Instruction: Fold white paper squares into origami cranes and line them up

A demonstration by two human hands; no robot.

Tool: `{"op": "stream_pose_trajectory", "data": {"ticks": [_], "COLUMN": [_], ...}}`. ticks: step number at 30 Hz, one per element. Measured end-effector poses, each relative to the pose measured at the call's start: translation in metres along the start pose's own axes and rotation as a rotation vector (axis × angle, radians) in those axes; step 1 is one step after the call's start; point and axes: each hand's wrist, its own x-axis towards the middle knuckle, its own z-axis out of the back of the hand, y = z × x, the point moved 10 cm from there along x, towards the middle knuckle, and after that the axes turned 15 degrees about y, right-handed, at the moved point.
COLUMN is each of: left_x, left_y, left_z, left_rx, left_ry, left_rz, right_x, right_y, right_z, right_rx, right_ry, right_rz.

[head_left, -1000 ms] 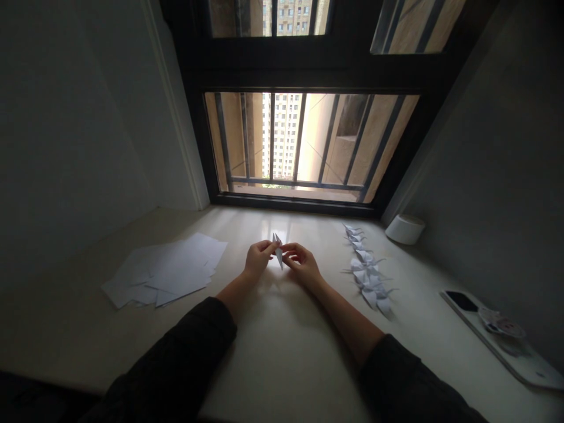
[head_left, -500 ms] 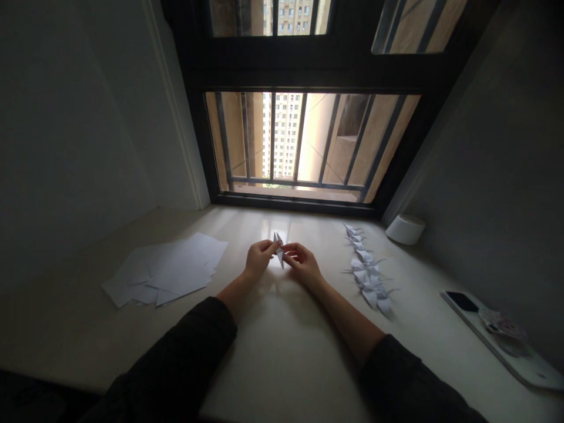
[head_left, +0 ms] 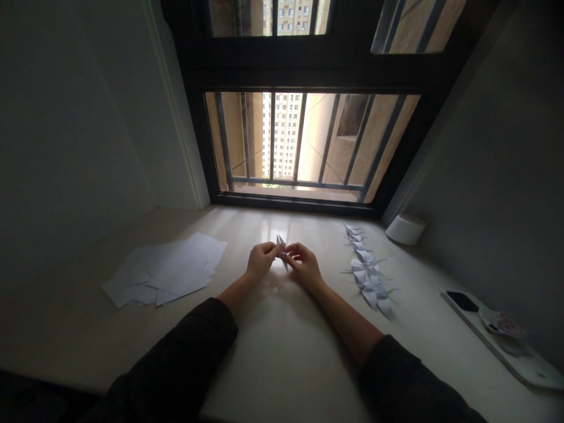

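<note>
A small folded white paper piece (head_left: 279, 241), narrow and pointed with a split upper end, is held up between my two hands over the sill. My left hand (head_left: 261, 259) pinches it from the left with thumb and fingers. From the right, my right hand (head_left: 305, 264) closes on it too, thumb and fingertips at its middle. The fingers cover much of the paper's centre. To the right, several folded paper cranes (head_left: 365, 273) stand in a row. Loose sheets of white paper (head_left: 176, 267) lie in an overlapping pile on the left.
The pale sill (head_left: 273, 364) runs up to a dark-framed window (head_left: 291, 202) with bars outside. A white round object (head_left: 405, 229) stands by the right wall. Nearer on the right lies a phone (head_left: 497, 341) with a decorated attachment on its back.
The folded paper has shifted slightly right and tilted a little in my fingers. My left hand has edged right, and its fingers cover more of the paper. The other things have not moved.
</note>
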Motion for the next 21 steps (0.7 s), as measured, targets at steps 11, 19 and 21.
{"op": "stream_pose_trajectory", "data": {"ticks": [11,19,21], "left_x": [0.0,0.001,0.003], "left_y": [0.004,0.007,0.01], "left_z": [-0.002,-0.006,-0.007], "left_rx": [-0.106,-0.158,-0.164], "left_ry": [0.03,0.058,0.083], "left_rz": [0.109,0.146,0.158], "right_x": [-0.009,-0.018,-0.019], "right_y": [0.032,0.054,0.056], "right_z": [0.003,0.004,0.002], "right_rx": [-0.249,-0.425,-0.455], "right_ry": [-0.025,-0.106,-0.104], "right_rz": [0.169,0.271,0.276]}}
